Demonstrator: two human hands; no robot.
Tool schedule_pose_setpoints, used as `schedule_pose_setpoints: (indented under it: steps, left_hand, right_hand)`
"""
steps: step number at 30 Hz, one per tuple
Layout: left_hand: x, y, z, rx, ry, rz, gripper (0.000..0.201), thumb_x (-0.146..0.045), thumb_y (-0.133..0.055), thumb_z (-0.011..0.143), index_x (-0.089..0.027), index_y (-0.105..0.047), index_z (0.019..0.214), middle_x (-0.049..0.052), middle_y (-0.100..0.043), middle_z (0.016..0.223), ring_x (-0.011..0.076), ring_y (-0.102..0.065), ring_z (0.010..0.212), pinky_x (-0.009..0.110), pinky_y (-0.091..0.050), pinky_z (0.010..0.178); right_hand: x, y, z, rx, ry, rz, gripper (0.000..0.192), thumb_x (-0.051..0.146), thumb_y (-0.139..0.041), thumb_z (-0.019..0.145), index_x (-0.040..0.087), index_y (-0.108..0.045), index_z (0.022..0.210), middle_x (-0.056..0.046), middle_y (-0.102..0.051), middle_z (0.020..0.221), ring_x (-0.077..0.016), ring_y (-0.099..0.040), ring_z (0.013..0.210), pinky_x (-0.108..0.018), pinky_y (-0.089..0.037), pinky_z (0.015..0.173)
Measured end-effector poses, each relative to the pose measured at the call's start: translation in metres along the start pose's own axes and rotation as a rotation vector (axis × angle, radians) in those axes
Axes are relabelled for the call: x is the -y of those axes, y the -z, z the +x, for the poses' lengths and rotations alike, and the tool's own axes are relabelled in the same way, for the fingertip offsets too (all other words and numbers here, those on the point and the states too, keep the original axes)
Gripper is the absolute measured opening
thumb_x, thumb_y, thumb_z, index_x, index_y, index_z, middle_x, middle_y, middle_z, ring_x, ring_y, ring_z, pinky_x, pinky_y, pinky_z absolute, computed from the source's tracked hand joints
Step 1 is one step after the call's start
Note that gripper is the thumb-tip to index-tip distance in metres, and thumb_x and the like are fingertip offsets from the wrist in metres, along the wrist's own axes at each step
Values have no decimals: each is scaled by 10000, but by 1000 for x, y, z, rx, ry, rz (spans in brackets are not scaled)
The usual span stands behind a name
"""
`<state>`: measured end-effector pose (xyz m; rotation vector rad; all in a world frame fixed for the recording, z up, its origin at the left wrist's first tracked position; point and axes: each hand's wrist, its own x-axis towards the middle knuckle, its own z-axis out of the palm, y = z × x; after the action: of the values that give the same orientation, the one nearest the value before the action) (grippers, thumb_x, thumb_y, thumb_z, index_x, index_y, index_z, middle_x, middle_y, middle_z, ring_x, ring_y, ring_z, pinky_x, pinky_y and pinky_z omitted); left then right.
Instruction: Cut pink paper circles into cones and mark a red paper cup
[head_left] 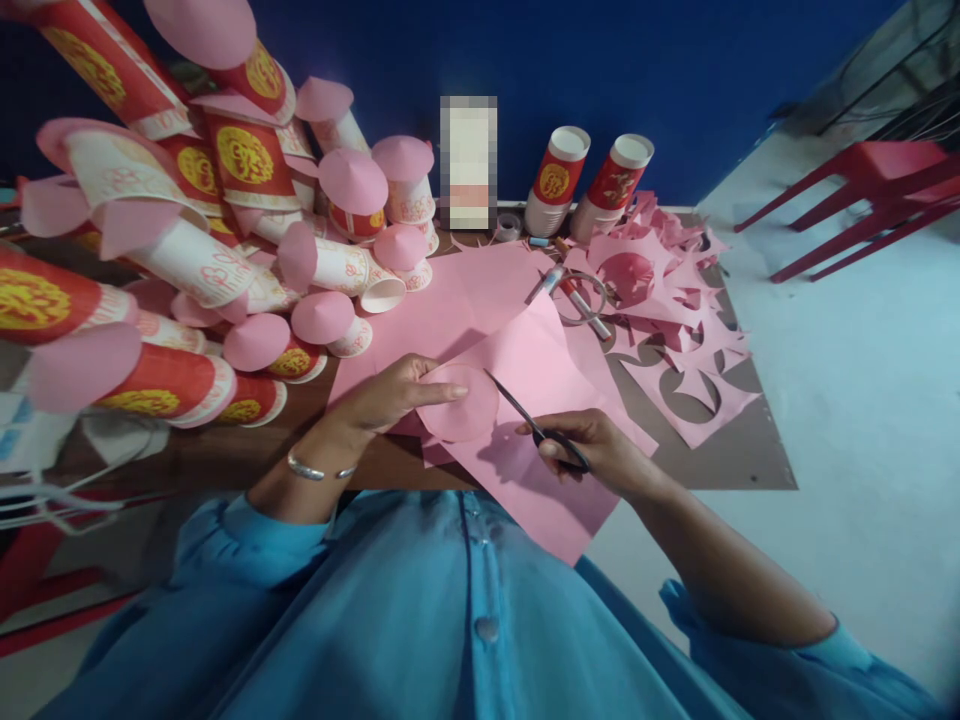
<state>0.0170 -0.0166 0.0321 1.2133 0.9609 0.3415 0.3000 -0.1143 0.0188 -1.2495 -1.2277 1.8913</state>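
My right hand (592,450) is closed around the scissors (536,428), whose blades are parted at the edge of a pink disc (461,402) cut partway from the pink sheet (525,440) that lies on the desk (742,460) and hangs over its near edge. My left hand (394,392) pinches that disc, fingers stretched flat across it. To the left lies a heap of red and white cups (225,250) with pink paper caps, two more cups (585,180) stand upright by the blue wall, and pink offcuts (675,310) lie at the right beside markers (577,295).
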Motion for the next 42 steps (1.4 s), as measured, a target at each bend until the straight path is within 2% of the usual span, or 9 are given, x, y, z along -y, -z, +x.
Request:
schedule_pose_setpoints:
  steps: [5, 12, 17, 22, 26, 32, 36, 42]
  left_hand:
    - [-2, 2, -1, 17, 21, 24, 392, -497, -867, 737, -141, -709, 694, 2, -659, 636, 137, -587, 615, 248, -494, 620]
    - [-2, 5, 1, 40, 12, 45, 395, -519, -855, 751, -144, -735, 727, 22, -708, 693, 159, -626, 669, 266, -515, 664]
    - [-6, 7, 1, 82, 11, 53, 377, -506, -868, 743, -146, -755, 743, 14, -711, 707, 142, -602, 670, 241, -482, 635]
    - [-11, 8, 1, 70, 7, 61, 359, -473, -889, 713, -148, -738, 703, -7, -675, 660, 124, -559, 643, 228, -444, 613]
    - [-12, 9, 0, 79, 9, 58, 340, -457, -889, 708, -150, -748, 742, 14, -722, 729, 147, -603, 702, 245, -482, 666]
    - [-10, 16, 1, 48, -37, 175, 387, -490, -839, 764, -148, -689, 663, -17, -601, 605, 114, -503, 591, 229, -386, 560]
    - [-12, 17, 1, 76, -31, 135, 357, -488, -839, 761, -148, -735, 728, 2, -668, 663, 147, -583, 653, 254, -464, 626]
    - [-14, 18, 2, 75, -28, 137, 337, -461, -865, 737, -147, -744, 721, 5, -703, 694, 143, -592, 670, 257, -487, 664]
  right_hand:
    - [0, 2, 0, 27, 1, 3, 687, 677, -827, 828, 108, -813, 1213, 31, -574, 563, -70, -442, 467, -226, -354, 450]
    - [2, 3, 0, 19, -15, 7, 654, 634, -865, 805, 113, -815, 1197, 34, -577, 576, -72, -451, 482, -233, -367, 472]
    - [8, 4, 3, 33, -13, -27, 638, 601, -879, 801, 101, -814, 1190, 40, -566, 579, -77, -466, 498, -243, -388, 493]
    - [17, 8, 6, 76, 15, -80, 617, 580, -864, 828, 107, -809, 1220, 41, -555, 581, -78, -463, 515, -243, -397, 505]
    - [21, 12, 7, 91, 21, -108, 622, 605, -860, 819, 114, -817, 1200, 41, -559, 569, -77, -445, 505, -244, -389, 498]
    - [25, 16, 12, 104, 28, -158, 627, 628, -854, 814, 124, -820, 1186, 45, -563, 567, -77, -456, 504, -239, -382, 492]
    - [26, 19, 15, 122, 39, -152, 638, 634, -859, 807, 120, -819, 1182, 37, -577, 574, -79, -470, 504, -236, -387, 485]
    - [29, 20, 20, 132, 8, -163, 667, 649, -870, 783, 129, -821, 1198, 36, -584, 585, -78, -472, 517, -234, -409, 493]
